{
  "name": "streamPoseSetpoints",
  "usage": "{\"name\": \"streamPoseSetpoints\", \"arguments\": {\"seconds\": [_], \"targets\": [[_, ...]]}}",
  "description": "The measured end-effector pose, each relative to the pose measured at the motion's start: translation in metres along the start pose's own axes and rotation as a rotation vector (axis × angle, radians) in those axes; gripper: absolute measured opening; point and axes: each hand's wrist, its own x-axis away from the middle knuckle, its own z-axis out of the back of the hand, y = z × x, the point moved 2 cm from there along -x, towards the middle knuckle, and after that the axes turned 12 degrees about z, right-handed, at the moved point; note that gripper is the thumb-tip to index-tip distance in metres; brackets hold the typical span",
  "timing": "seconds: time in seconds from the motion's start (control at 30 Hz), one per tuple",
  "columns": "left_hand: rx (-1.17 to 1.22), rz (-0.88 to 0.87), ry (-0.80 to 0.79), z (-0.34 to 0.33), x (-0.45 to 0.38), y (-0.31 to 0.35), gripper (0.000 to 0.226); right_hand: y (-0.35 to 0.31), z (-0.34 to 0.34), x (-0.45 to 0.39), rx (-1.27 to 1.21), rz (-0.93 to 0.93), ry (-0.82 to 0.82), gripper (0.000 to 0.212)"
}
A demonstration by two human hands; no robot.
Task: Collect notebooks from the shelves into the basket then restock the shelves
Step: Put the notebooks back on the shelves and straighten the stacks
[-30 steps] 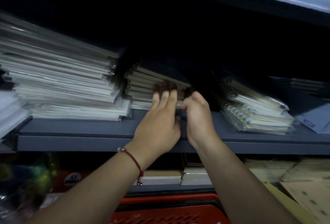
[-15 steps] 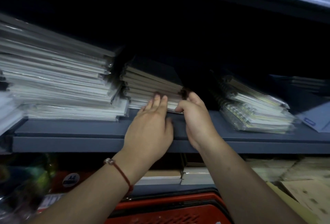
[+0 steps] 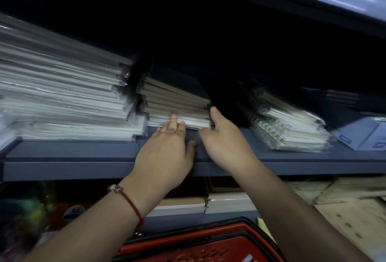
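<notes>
A stack of brown-edged notebooks [image 3: 175, 99] with a dark cover lies in the middle of the grey shelf [image 3: 62, 167]. My left hand [image 3: 167, 151] rests on the shelf lip with straight fingers, their tips touching the stack's lower front edge. To its right, my right hand [image 3: 225, 142] wraps its fingers round the stack's right front corner, thumb under the front edge. The red basket [image 3: 198, 245] sits below my arms at the bottom of the view.
A tall pile of plastic-wrapped notebooks [image 3: 62, 99] stands left of the middle stack. Spiral notebooks [image 3: 288, 128] lie to the right, with blue-and-white pads [image 3: 365, 134] beyond. More notebooks [image 3: 183, 205] fill the lower shelf. The shelf above is dark.
My left hand slid down from the stack's front face to the shelf lip, so only its fingertips touch the lower edge. My right hand stays at the stack's right corner.
</notes>
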Motion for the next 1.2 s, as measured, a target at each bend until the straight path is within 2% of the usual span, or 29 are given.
{"name": "streamPoseSetpoints", "arguments": {"seconds": [0.07, 0.13, 0.27, 0.4, 0.57, 0.67, 0.77, 0.83, 0.93, 1.07, 1.13, 1.2], "targets": [[-0.019, -0.013, 0.01, 0.0, -0.001, -0.004, 0.061, 0.0, -0.005, 0.008, 0.154, 0.012, -0.145, 0.058], [-0.032, -0.015, -0.005, -0.002, -0.004, -0.006, 0.059, 0.001, -0.014, 0.011, 0.195, -0.023, -0.242, 0.064], [-0.072, -0.026, 0.001, -0.005, -0.006, -0.003, 0.057, 0.0, -0.02, 0.001, 0.269, -0.07, -0.238, 0.066], [-0.025, -0.029, 0.022, -0.006, -0.007, -0.007, 0.059, 0.003, -0.016, 0.006, 0.274, -0.032, -0.224, 0.063], [0.093, -0.058, 0.061, 0.0, 0.001, -0.01, 0.06, 0.002, 0.028, 0.049, 0.293, 0.048, -0.122, 0.056], [0.243, -0.092, 0.061, 0.012, 0.015, -0.008, 0.059, 0.017, 0.079, 0.08, 0.337, 0.012, -0.036, 0.054], [0.294, -0.185, 0.113, 0.019, 0.029, 0.022, 0.061, 0.046, 0.13, 0.098, 0.376, -0.018, 0.092, 0.052], [0.327, -0.236, 0.085, 0.01, 0.035, 0.061, 0.072, 0.072, 0.153, 0.109, 0.379, -0.021, 0.159, 0.053], [0.375, -0.171, 0.003, -0.018, 0.027, 0.119, 0.099, 0.113, 0.17, 0.113, 0.355, 0.001, 0.178, 0.059], [0.327, -0.035, -0.009, -0.051, 0.006, 0.163, 0.119, 0.154, 0.177, 0.103, 0.53, 0.192, 0.071, 0.06], [0.261, 0.013, 0.039, -0.059, -0.005, 0.171, 0.114, 0.171, 0.178, 0.092, 0.668, 0.337, -0.043, 0.052], [0.16, 0.03, 0.117, -0.066, -0.013, 0.175, 0.098, 0.186, 0.18, 0.078, 0.73, 0.451, -0.101, 0.05]]}}
